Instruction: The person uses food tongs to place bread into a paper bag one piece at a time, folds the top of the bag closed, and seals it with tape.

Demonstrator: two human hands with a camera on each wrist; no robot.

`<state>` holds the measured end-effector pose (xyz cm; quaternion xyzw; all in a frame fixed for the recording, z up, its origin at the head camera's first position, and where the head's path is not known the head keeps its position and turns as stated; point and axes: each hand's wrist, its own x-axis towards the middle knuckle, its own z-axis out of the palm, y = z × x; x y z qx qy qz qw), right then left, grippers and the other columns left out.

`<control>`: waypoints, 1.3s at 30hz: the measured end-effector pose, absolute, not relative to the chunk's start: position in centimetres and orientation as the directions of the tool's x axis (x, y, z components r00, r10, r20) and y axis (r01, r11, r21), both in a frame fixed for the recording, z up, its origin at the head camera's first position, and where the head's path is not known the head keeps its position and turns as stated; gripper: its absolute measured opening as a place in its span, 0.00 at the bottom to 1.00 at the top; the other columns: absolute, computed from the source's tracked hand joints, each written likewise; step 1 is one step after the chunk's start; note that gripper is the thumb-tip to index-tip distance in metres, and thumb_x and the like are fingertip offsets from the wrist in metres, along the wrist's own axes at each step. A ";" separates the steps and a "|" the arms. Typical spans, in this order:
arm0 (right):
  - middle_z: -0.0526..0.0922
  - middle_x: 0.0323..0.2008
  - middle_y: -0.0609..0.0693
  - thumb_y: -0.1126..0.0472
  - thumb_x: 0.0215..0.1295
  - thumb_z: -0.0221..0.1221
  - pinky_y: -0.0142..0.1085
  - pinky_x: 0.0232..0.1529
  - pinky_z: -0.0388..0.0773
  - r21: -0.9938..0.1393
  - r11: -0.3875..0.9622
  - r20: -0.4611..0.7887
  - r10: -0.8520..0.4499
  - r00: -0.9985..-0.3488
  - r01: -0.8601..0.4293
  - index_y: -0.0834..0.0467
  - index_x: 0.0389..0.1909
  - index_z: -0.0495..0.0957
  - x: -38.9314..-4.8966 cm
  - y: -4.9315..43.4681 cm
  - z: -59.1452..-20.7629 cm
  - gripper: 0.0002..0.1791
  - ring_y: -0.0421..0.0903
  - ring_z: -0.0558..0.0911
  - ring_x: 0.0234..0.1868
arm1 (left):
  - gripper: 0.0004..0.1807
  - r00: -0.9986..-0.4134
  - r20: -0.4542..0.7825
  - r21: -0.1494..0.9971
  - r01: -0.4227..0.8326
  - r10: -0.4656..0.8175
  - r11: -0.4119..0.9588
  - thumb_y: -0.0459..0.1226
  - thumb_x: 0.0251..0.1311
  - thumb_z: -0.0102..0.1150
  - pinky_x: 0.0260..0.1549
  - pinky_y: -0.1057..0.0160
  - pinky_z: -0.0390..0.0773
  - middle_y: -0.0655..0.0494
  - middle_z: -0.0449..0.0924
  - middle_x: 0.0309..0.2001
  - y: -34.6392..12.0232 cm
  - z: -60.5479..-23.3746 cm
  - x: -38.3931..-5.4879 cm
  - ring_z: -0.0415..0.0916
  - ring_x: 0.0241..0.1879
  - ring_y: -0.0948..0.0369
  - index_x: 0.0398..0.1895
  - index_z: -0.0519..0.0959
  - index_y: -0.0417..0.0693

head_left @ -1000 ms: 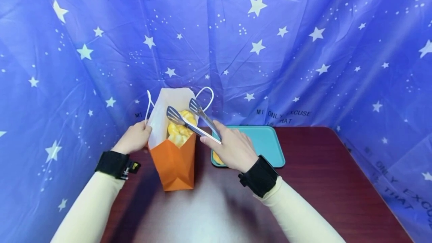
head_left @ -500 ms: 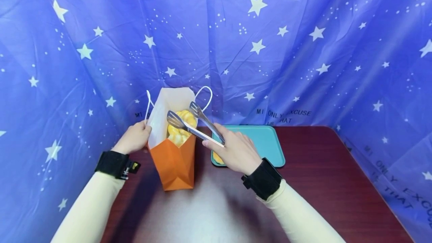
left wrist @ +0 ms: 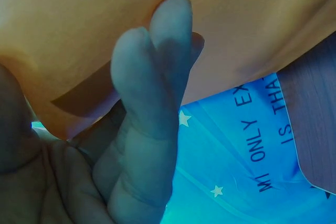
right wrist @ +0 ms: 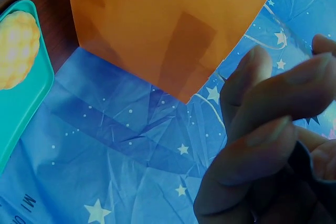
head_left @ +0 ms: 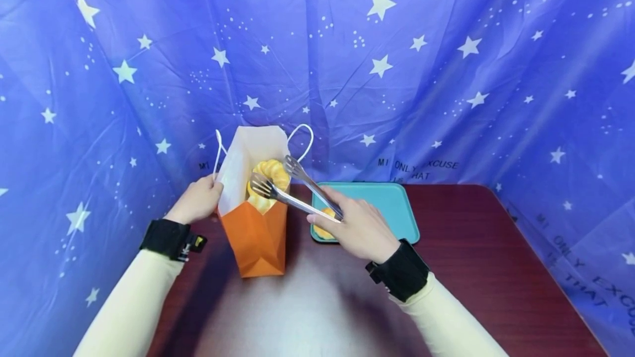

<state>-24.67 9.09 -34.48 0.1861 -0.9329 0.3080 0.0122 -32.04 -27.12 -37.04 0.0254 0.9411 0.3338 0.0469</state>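
Observation:
An orange paper bag [head_left: 255, 244] with a white lining and white cord handles stands upright on the table. My left hand [head_left: 197, 200] pinches its left rim; in the left wrist view the fingers [left wrist: 149, 77] lie against the orange paper. Yellow bread pieces [head_left: 272, 172] show inside the bag's mouth. My right hand [head_left: 364, 230] grips metal tongs [head_left: 307, 203], whose slotted ends stand spread apart over the right side of the bag opening, with no bread held between them. Another bread piece [head_left: 323, 227] lies on a teal tray [head_left: 392, 211], partly behind the right hand and tongs.
The dark red wooden table [head_left: 471, 269] reaches back to a blue curtain [head_left: 347, 87] printed with stars and lettering, which surrounds it on the back and sides. The tray sits to the right of the bag, near the table's back edge.
My right hand and the tongs have drawn back to the right and slightly down, uncovering more of the bread in the bag and on the tray. The left hand stays on the bag.

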 end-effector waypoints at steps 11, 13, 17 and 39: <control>0.71 0.22 0.41 0.27 0.66 0.59 0.36 0.25 0.68 -0.602 0.706 0.151 -0.358 -0.922 -0.373 0.37 0.76 0.66 -23.7 11.5 -35.0 0.41 0.41 0.72 0.24 | 0.27 -0.995 -0.071 0.617 0.015 0.074 0.787 0.43 0.79 0.29 0.25 0.57 0.86 0.43 0.86 0.32 -27.3 -37.2 -32.4 0.85 0.20 0.57 0.69 0.69 0.39; 0.71 0.22 0.42 0.26 0.65 0.59 0.36 0.25 0.69 -0.602 0.706 0.151 -0.357 -0.922 -0.372 0.36 0.77 0.66 -23.5 12.1 -35.3 0.41 0.41 0.72 0.25 | 0.27 -0.995 -0.067 0.615 0.018 0.074 0.789 0.43 0.79 0.28 0.26 0.57 0.86 0.43 0.86 0.32 -27.3 -37.2 -32.4 0.84 0.20 0.57 0.68 0.69 0.39; 0.74 0.25 0.43 0.27 0.66 0.60 0.35 0.27 0.71 -0.611 0.701 0.156 -0.350 -0.924 -0.369 0.36 0.77 0.65 -23.2 13.1 -35.9 0.41 0.41 0.74 0.26 | 0.26 -0.995 -0.065 0.621 0.016 0.072 0.783 0.43 0.78 0.29 0.26 0.55 0.87 0.43 0.86 0.31 -27.3 -37.1 -32.4 0.84 0.19 0.57 0.66 0.71 0.39; 0.84 0.57 0.56 0.28 0.69 0.57 0.42 0.45 0.78 -0.636 0.742 0.095 -0.199 -0.975 -0.214 0.49 0.79 0.64 -24.8 16.8 -41.1 0.45 0.46 0.82 0.45 | 0.27 -0.995 -0.076 0.634 0.004 0.068 0.773 0.43 0.79 0.29 0.24 0.58 0.86 0.40 0.85 0.34 -27.4 -37.1 -32.5 0.84 0.21 0.56 0.71 0.67 0.38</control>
